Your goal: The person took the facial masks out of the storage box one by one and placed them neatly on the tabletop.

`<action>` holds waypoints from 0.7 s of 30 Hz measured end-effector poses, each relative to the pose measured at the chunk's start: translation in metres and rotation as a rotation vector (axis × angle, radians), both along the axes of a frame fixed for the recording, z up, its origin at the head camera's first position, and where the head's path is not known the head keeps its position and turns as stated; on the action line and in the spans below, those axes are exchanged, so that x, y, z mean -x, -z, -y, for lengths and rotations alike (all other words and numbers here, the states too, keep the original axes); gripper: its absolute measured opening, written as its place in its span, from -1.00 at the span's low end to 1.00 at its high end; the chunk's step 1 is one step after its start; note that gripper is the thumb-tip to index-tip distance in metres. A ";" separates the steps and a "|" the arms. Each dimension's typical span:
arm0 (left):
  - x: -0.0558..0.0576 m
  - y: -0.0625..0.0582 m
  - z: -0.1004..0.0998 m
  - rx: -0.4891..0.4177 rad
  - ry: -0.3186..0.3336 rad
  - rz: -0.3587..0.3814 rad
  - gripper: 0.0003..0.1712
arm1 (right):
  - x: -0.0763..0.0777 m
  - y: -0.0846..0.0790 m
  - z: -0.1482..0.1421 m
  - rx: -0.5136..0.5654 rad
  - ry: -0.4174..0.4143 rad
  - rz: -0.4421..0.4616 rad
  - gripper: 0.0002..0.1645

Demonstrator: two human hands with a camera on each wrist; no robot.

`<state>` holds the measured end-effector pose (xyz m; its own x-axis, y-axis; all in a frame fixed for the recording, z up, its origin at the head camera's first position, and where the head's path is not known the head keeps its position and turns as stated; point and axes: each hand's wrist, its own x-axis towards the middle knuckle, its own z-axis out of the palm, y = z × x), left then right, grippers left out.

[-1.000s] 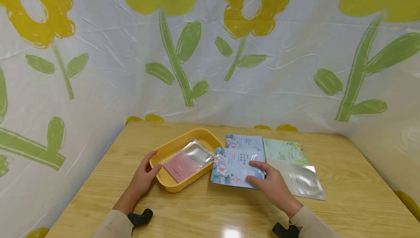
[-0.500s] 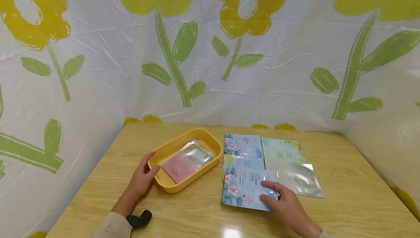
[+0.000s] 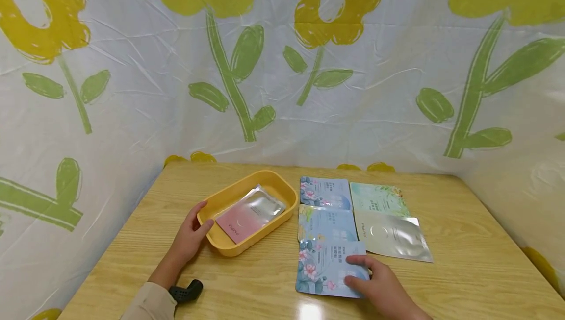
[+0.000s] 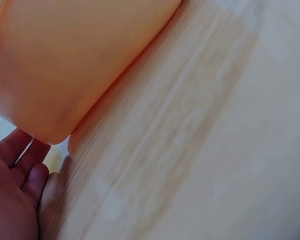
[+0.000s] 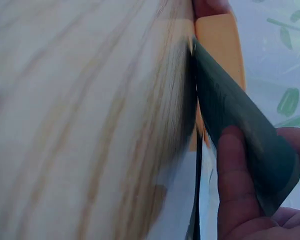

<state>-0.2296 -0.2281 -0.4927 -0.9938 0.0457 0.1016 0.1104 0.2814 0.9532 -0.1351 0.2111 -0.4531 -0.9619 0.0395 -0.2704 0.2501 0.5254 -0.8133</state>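
My right hand point(image 3: 381, 283) pinches the right edge of a blue sheet mask packet point(image 3: 315, 273) with pink lotus flowers. In the right wrist view the packet's dark back point(image 5: 245, 125) is bent between the fingers, its far edge close over the table. My left hand point(image 3: 190, 234) grips the near left end of a yellow plastic basket point(image 3: 282, 222), thumb over the rim. In the left wrist view, fingertips point(image 4: 37, 150) reach under the basket's end point(image 4: 80, 60). Pink and silver mask packets point(image 3: 251, 214) lie stacked inside the basket.
Beyond the held packet lie another lotus packet point(image 3: 324, 192), a blue packet with yellow print point(image 3: 326, 224), a green packet point(image 3: 379, 200) and a silver packet point(image 3: 397, 236). A flower-printed cloth point(image 3: 366, 109) hangs behind the wooden table point(image 3: 247, 285).
My right hand has drawn the lotus packet toward me, uncovering the blue packet with yellow print. My left hand stays at the basket.
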 end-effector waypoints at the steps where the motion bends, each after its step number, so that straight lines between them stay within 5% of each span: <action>1: 0.000 0.000 0.000 0.001 0.000 0.002 -0.31 | 0.000 0.001 0.000 -0.034 -0.007 0.002 -0.42; 15: -0.001 -0.003 0.000 -0.028 0.019 0.001 -0.30 | -0.002 -0.001 0.000 -0.289 -0.199 -0.112 -0.47; 21: -0.002 -0.003 0.000 -0.025 0.022 0.007 -0.29 | 0.000 -0.002 -0.003 -0.390 -0.251 -0.090 -0.47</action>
